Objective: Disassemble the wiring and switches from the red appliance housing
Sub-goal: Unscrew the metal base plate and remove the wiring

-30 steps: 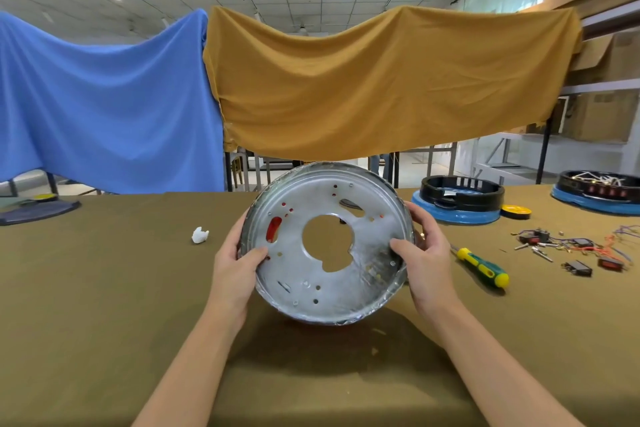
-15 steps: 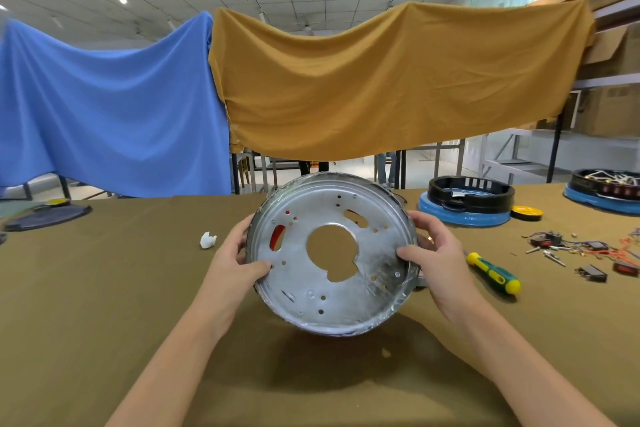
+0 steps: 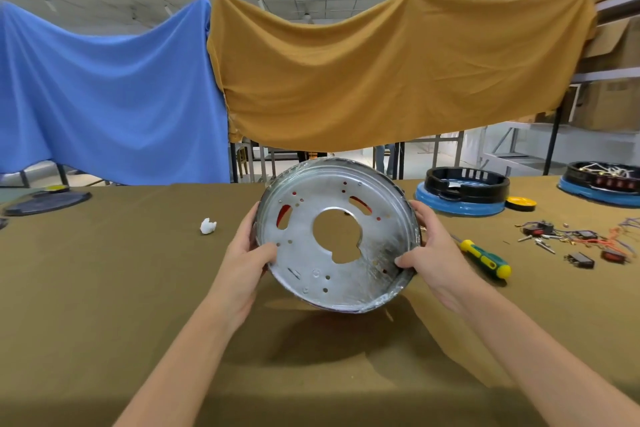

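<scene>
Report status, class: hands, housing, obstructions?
Left hand and right hand grip housing rim, tilted above table. Wiring pile lies right. Nothing blocking.

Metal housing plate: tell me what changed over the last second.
The metal plate turned counterclockwise between the hands; its red slots now sit higher. The left hand and right hand still grip opposite rims, plate tilted over the table. The screwdriver and loose wiring stayed put.
</scene>
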